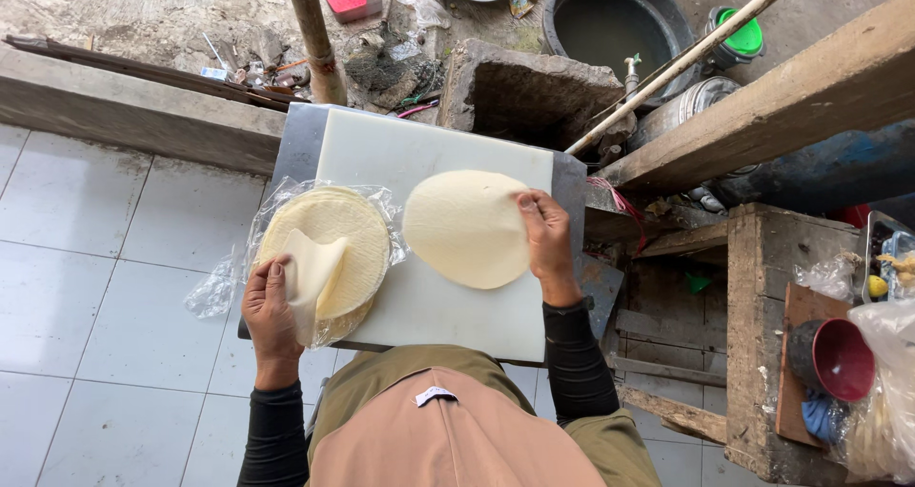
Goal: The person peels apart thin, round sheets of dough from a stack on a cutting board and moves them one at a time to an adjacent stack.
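A white cutting board (429, 144) lies on a metal table. On its left side a stack of round pale wrappers (343, 230) rests on an opened clear plastic bag (214, 287). My left hand (270, 308) lifts and folds up the near edge of the top wrapper (310, 268). A single round wrapper (462, 228) lies flat on the board to the right of the stack. My right hand (548, 244) pinches this sheet's right edge between thumb and fingers.
White floor tiles (86, 287) spread to the left. A wooden post (313, 34) and a stone block (524, 91) stand behind the table. A dark water tub (615, 20) sits further back. To the right are wooden beams and a crate (762, 334) with a red funnel (843, 358).
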